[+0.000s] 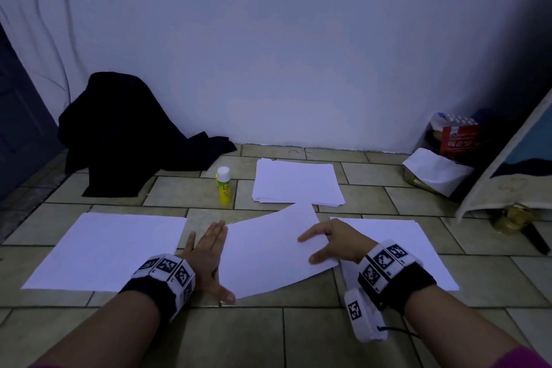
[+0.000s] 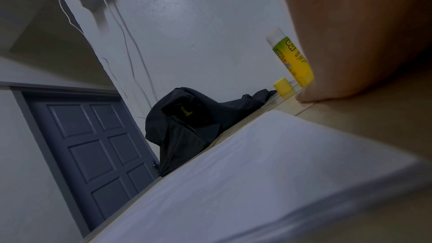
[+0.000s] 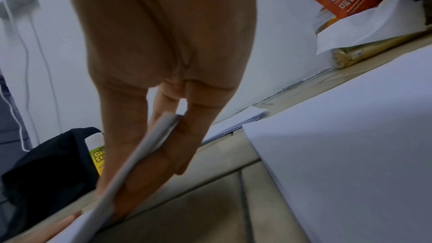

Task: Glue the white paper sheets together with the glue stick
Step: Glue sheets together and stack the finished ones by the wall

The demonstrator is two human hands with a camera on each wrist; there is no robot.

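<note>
A white paper sheet [image 1: 268,251] hangs tilted just above the tiled floor between my hands. My right hand [image 1: 316,248] pinches its right edge; in the right wrist view the sheet [image 3: 140,154] runs between the fingers [image 3: 187,136]. My left hand [image 1: 209,251] lies flat with straight fingers against the sheet's left edge. The yellow glue stick [image 1: 223,185] stands upright beyond the hands, white top showing. Its yellow cap [image 2: 283,86] sits beside the glue stick [image 2: 292,58]. White paper [image 1: 104,251] lies on the left, more paper [image 1: 418,248] on the right.
A stack of white sheets [image 1: 298,182] lies at the back near the wall. Black cloth [image 1: 125,128] is heaped at the back left beside a grey door [image 2: 93,145]. A red package and white bag [image 1: 442,158] sit back right, with a leaning board [image 1: 507,164].
</note>
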